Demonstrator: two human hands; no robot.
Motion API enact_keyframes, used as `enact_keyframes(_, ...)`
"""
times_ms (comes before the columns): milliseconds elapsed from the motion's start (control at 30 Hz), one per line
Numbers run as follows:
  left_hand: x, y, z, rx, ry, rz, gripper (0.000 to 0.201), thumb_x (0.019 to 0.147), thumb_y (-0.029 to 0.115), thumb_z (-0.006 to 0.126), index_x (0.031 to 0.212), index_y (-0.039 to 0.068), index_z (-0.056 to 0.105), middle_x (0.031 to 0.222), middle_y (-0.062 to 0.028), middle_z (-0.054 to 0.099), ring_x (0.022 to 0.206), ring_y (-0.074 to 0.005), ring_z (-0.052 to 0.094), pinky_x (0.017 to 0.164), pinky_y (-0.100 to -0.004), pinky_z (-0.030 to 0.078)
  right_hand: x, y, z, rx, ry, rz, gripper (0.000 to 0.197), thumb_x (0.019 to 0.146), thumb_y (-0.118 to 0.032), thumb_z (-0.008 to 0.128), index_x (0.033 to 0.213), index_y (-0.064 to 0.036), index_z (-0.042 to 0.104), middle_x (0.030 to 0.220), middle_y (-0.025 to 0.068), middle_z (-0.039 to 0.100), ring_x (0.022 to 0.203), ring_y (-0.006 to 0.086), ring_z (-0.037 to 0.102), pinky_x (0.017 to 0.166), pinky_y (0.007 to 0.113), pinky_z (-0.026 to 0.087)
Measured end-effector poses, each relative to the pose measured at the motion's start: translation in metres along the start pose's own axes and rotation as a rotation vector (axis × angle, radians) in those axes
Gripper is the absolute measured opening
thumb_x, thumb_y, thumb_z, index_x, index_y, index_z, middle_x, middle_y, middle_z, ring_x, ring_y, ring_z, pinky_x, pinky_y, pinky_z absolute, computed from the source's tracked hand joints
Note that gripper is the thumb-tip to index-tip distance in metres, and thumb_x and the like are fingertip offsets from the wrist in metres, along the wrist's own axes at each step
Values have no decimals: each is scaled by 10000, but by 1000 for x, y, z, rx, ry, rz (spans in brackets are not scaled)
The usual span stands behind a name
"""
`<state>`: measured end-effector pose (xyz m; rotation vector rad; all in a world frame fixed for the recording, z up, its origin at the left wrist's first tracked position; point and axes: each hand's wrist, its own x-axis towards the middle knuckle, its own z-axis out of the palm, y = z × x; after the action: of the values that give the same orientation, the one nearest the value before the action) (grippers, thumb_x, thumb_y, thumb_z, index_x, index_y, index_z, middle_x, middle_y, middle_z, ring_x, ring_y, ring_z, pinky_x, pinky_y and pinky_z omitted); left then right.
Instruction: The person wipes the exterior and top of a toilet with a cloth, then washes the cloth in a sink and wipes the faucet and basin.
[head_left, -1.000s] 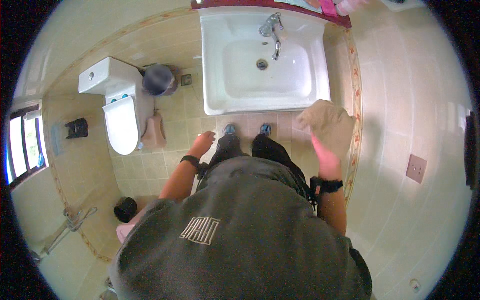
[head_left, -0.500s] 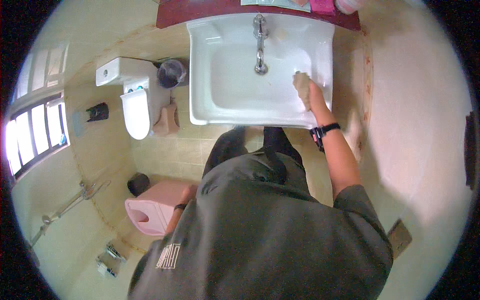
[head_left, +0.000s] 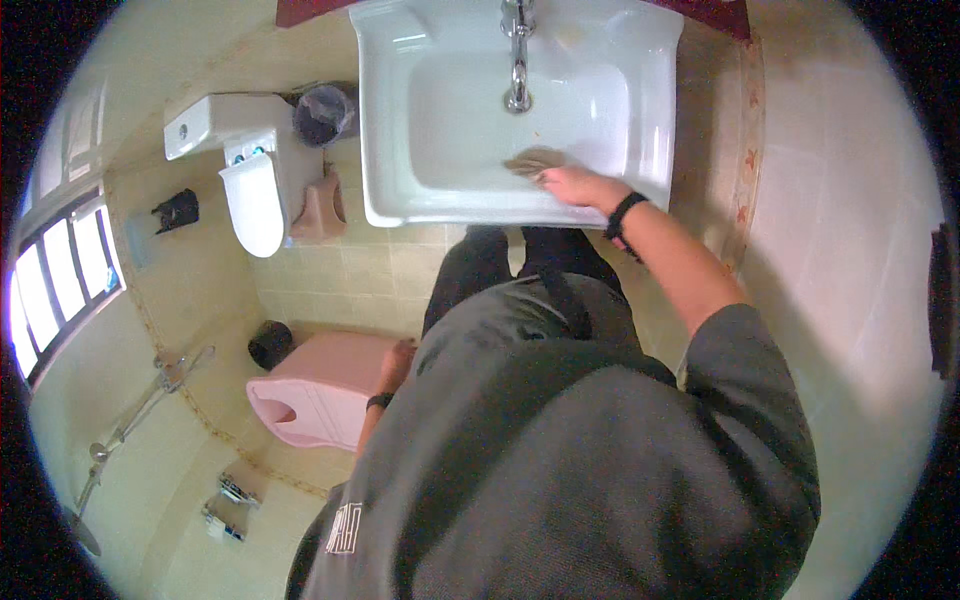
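My right hand (head_left: 580,187) is closed on a greyish-brown cloth (head_left: 535,161), pressed to the inside of the white washbasin (head_left: 390,130) near its front wall. The cloth is bunched and slightly blurred. Behind it, a chrome tap (head_left: 518,60) reaches over the bowl, its lower end by the drain. My left hand (head_left: 398,364) hangs low beside my body, in front of a pink plastic tub (head_left: 340,375) as seen from above. Its fingers are too small and partly hidden to read.
A dark red counter (head_left: 715,14) runs behind the basin. Left of it stand a small lined bin (head_left: 322,115), a white toilet (head_left: 255,205) and a light brown plastic stool (head_left: 321,207). A dark bin (head_left: 270,344) sits beside the tub. The tiled wall rises close on the right.
My right hand has moved the cloth left and toward me, from the bowl's right side to its front. The view has shifted, so the basin sits higher and the counter items have left the picture.
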<state>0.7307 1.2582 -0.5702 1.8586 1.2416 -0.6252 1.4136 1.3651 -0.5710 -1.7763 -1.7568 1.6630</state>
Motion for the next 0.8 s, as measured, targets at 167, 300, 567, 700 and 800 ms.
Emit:
enact_keyframes(167,38,131,-96,-629,-95,-289,420,1059,252,502,1350,-25,627,1270,-205,712,1104,-328,703,917,-411,552,-24,46,25,-147,150,271,299,1007,-138,453,1053,33,694,1032,278,726,938,427,718,856,548,562)
enact_keyframes(300,18,92,-62,-280,-18,-42,418,1059,263,499,1318,-31,643,1235,-211,720,1140,-316,683,955,-418,528,76,-55,59,142,56,-65,411,1061,-334,501,1153,41,642,1101,251,714,999,353,688,887,486,536)
enact_keyframes(567,32,58,-50,-696,-35,-206,409,1060,280,482,1288,0,675,1200,-220,734,1141,-348,692,972,-431,528,59,-78,70,89,343,-287,338,1034,-277,482,1196,-41,662,1192,236,698,1071,439,681,942,536,545)
enact_keyframes(700,75,92,-107,-580,-4,-198,429,1060,282,477,1311,-21,647,1199,-216,740,1106,-300,718,958,-401,552,-51,-26,13,-85,216,221,359,1061,-291,494,1120,28,649,1121,283,704,1020,466,681,910,549,528)
enact_keyframes(800,109,129,-142,-709,48,-131,439,1062,280,473,1323,-35,631,1188,-222,741,1095,-298,724,955,-396,557,-78,-15,-15,-122,218,329,428,1077,-356,461,1182,0,673,1111,297,707,1076,428,694,932,510,544)
